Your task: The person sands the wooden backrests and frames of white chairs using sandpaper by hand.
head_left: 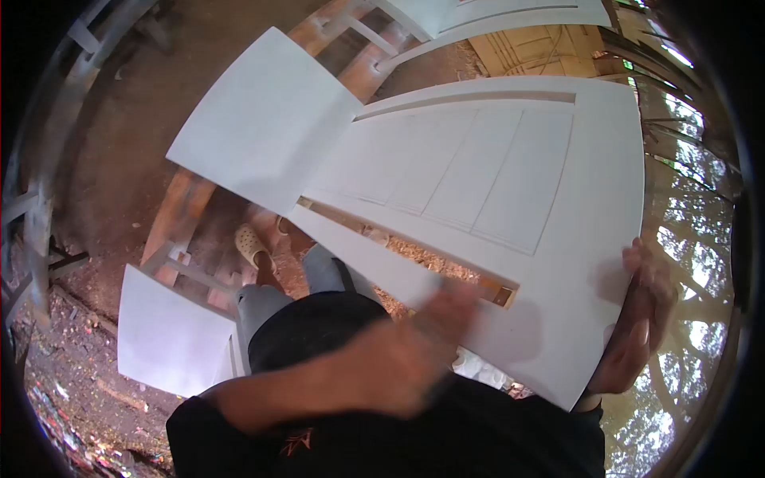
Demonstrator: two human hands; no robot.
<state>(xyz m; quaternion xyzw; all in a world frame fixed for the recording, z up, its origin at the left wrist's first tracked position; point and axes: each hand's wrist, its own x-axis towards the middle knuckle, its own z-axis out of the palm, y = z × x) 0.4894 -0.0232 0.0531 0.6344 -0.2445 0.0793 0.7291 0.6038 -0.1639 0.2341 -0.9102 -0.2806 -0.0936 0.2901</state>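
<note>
A white-painted wooden chair lies across the view, its seat panel (267,119) at the left and its tall backrest (590,167) reaching right. Grooved lines mark the backrest's middle, with a long slot on either side. My left hand (446,319) is over the backrest's lower side, by the end of the near slot. Motion smears its fingers, so I cannot make out whether it holds anything. At the far right, my right hand (644,311) grips the backrest's top edge, fingers bent around the rim.
Another white chair part (171,334) stands at lower left. Part of a further white chair (510,14) shows at the top. Wood shavings (390,299) cover the ground below. A foot in a beige clog (249,245) is under the chair. Wooden frames (40,255) stand at the left.
</note>
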